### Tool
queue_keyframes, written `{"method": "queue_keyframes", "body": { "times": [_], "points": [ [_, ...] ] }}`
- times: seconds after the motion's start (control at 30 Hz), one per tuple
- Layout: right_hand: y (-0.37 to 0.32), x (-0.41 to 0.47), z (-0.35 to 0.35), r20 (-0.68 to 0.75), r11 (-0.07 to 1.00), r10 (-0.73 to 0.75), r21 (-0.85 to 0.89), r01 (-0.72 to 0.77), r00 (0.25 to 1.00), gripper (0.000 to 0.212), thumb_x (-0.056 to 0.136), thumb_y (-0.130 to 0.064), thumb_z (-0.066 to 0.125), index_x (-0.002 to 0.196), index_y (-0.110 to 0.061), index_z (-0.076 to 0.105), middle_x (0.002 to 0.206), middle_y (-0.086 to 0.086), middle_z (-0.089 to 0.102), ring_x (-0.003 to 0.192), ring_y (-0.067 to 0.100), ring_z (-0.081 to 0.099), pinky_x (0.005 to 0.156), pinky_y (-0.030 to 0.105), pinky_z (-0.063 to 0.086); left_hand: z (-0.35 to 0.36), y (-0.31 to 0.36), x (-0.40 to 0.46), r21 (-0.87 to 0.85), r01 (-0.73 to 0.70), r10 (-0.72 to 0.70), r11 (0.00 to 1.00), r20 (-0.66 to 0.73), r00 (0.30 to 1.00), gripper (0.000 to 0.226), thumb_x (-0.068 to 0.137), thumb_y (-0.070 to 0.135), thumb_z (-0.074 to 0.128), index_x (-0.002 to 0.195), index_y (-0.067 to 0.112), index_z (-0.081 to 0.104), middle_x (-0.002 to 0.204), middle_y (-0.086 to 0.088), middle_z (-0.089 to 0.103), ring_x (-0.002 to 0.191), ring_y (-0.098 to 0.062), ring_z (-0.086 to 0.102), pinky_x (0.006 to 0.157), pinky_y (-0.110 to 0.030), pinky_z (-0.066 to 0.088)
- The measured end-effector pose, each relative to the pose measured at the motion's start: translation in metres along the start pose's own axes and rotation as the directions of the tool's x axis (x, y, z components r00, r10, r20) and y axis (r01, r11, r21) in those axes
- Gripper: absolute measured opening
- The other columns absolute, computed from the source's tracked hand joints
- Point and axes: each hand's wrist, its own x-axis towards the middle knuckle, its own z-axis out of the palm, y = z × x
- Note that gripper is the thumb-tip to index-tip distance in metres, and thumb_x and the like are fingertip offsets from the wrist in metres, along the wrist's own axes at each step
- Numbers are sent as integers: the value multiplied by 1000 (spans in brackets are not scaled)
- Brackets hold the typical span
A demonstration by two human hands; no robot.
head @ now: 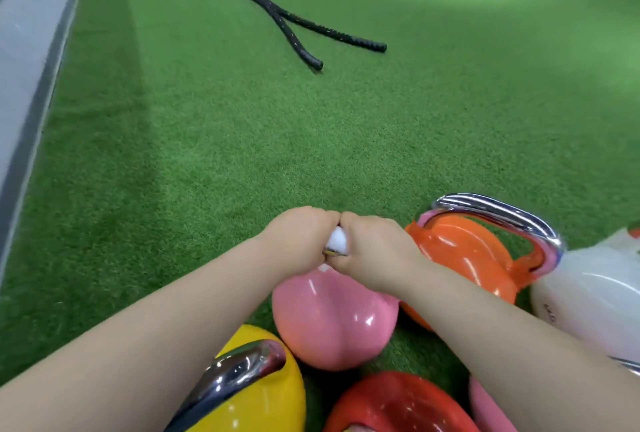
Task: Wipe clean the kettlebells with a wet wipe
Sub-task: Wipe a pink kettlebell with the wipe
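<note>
Several glossy kettlebells sit on green turf near me: a pink kettlebell (332, 320) in the middle, a yellow kettlebell (263, 393) with a chrome handle at bottom left, an orange kettlebell (464, 258) lying tilted at right, a white kettlebell (588, 296) at far right and a red kettlebell (394, 404) at the bottom. My left hand (301, 234) and my right hand (374, 251) meet just above the pink kettlebell. Between them shows a white wet wipe (337, 240), bunched small, with both hands curled around it. What lies under the wipe is hidden.
Two black battle rope ends (311, 61) lie on the turf (242, 140) farther ahead. A grey floor strip (24, 61) borders the turf at the left. A second pink shape (485, 407) peeks out at the bottom right.
</note>
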Motion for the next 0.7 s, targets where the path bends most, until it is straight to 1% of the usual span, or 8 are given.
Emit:
{"method": "queue_keyframes", "body": {
  "times": [0.1,0.2,0.33,0.4,0.5,0.6,0.67,0.7],
  "points": [
    [10,-24,-12,13,975,54,214,-56,998,42,81,-52,61,104,-20,48,91,1,60,84,19,52,69,32,41,-4,24,10,168,-106,100,980,45,994,21,79,18,61,98,20,50,89,4,59,87,-21,59,62,-29,37],
    [21,-45,-17,18,953,104,283,-105,994,39,81,-39,65,105,-17,44,101,6,57,101,24,48,78,33,39,-5,48,18,259,-223,211,940,73,975,13,85,19,54,97,21,48,90,4,57,88,-20,57,62,-30,36],
    [27,-54,-2,94,895,184,397,-206,978,41,81,-24,65,111,-13,41,109,10,55,108,28,46,84,37,43,-8,66,21,371,-246,205,895,146,968,19,86,15,50,105,18,50,101,1,59,93,-23,58,63,-30,35],
    [29,-59,9,103,844,241,469,-261,965,43,79,-19,61,115,-14,39,112,9,55,111,28,48,87,39,45,-4,82,23,438,-262,198,860,187,962,21,87,14,48,107,17,53,107,-1,61,99,-24,60,68,-30,39],
    [37,-70,21,208,785,286,510,-353,935,65,76,-17,64,132,-15,31,127,6,50,120,28,46,95,37,43,12,111,36,558,-314,170,768,294,941,27,91,11,45,114,13,58,119,-3,61,110,-26,59,81,-34,46],
    [49,-85,21,301,739,279,539,-404,912,58,74,-19,71,124,-11,41,124,9,52,112,26,51,88,30,42,28,123,45,615,-363,163,700,357,920,30,93,13,42,117,12,59,121,-4,60,111,-27,57,85,-37,47],
    [56,-95,15,291,723,281,562,-401,915,56,75,-19,71,123,-12,43,123,7,51,111,24,50,87,28,40,29,124,44,593,-383,202,708,350,915,28,92,13,42,111,12,62,115,-4,63,106,-27,60,77,-33,46],
    [60,-99,11,265,712,296,580,-397,918,55,76,-19,71,123,-12,43,123,7,51,111,23,50,87,27,40,27,123,44,554,-382,221,740,336,916,27,91,13,42,108,13,63,113,-4,64,104,-28,61,73,-31,44]
  ]
}}
